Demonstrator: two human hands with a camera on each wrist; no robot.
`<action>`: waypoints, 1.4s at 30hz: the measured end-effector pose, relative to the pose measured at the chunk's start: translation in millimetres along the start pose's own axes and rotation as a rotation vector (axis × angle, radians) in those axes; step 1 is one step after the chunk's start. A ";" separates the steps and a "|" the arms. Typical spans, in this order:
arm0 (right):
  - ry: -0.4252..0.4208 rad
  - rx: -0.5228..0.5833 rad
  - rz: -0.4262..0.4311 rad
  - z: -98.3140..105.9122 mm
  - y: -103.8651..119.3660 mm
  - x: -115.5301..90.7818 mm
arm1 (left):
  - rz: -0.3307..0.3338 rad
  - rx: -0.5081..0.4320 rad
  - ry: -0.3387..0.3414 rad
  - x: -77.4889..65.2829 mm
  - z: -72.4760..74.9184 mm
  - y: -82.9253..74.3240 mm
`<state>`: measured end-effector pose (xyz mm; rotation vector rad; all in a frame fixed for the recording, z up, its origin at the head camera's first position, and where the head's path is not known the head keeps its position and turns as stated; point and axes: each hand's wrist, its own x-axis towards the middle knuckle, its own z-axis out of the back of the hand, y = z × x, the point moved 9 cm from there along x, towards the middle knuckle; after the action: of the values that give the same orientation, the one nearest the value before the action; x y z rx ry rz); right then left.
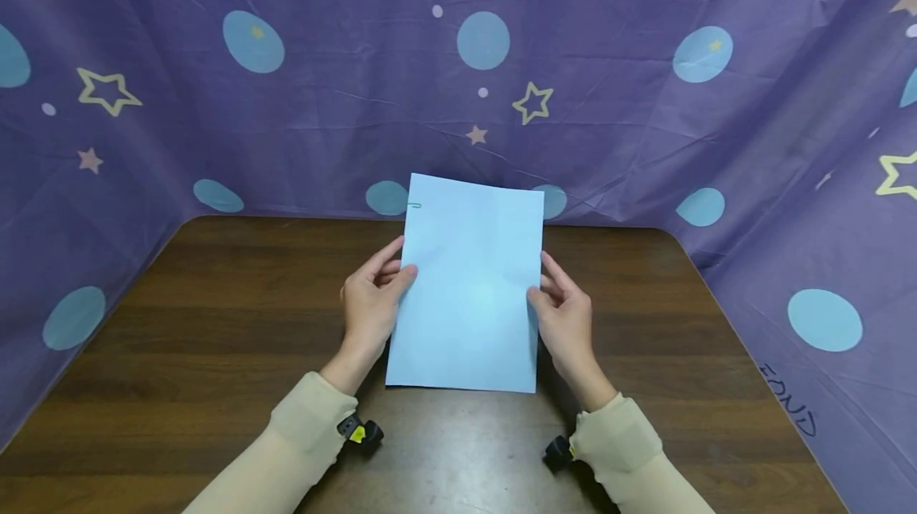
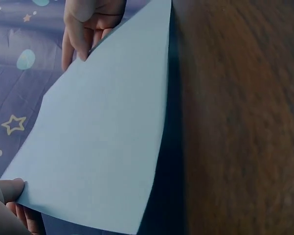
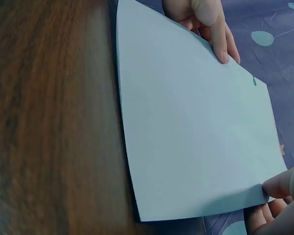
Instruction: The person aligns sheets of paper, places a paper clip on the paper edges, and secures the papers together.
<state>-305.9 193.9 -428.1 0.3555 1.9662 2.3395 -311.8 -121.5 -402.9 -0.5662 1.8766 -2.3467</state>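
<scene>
A pale sheet of paper (image 1: 469, 299), maybe more than one layer, is held up between both hands, its far end raised and tilted above the table. My left hand (image 1: 372, 299) pinches the left edge, thumb on the front face and fingers behind. On the opposite edge my right hand (image 1: 566, 319) pinches in the same way, as the right wrist view also shows with the right thumb (image 3: 279, 185) on the paper. Near the upper left corner a small green paper clip (image 1: 415, 205) grips the paper's edge. Most of the fingers behind the paper are hidden.
Below lies a brown wood-grain table (image 1: 236, 323) with rounded far corners. A purple curtain (image 1: 344, 44) with stars and blue spots hangs round its back and sides. Black wrist cameras (image 1: 372, 436) sit at both cuffs, close above the tabletop.
</scene>
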 end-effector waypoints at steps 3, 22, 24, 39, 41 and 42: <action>-0.002 -0.012 -0.020 -1.0 -1.5 0.2 | 0.007 -0.014 0.005 0.3 -0.1 0.6; 0.043 -0.009 0.002 -3.5 -2.5 4.5 | 0.084 -0.010 0.055 5.8 0.8 13.7; 0.046 -0.011 0.004 -3.5 -3.0 5.2 | 0.091 -0.004 0.066 6.0 0.7 14.7; 0.077 -0.044 -0.020 -3.4 -6.8 5.6 | 0.105 0.011 0.119 7.6 -2.9 21.6; 0.079 -0.051 -0.023 -3.3 -7.2 5.1 | 0.107 0.018 0.125 7.7 -3.5 22.2; 0.081 -0.054 -0.023 -3.1 -7.5 4.9 | 0.108 0.025 0.128 7.5 -3.8 22.4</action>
<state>-312.1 193.2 -435.3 0.2375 1.9252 2.4238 -323.7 -125.6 -423.3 -0.3106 1.8743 -2.3851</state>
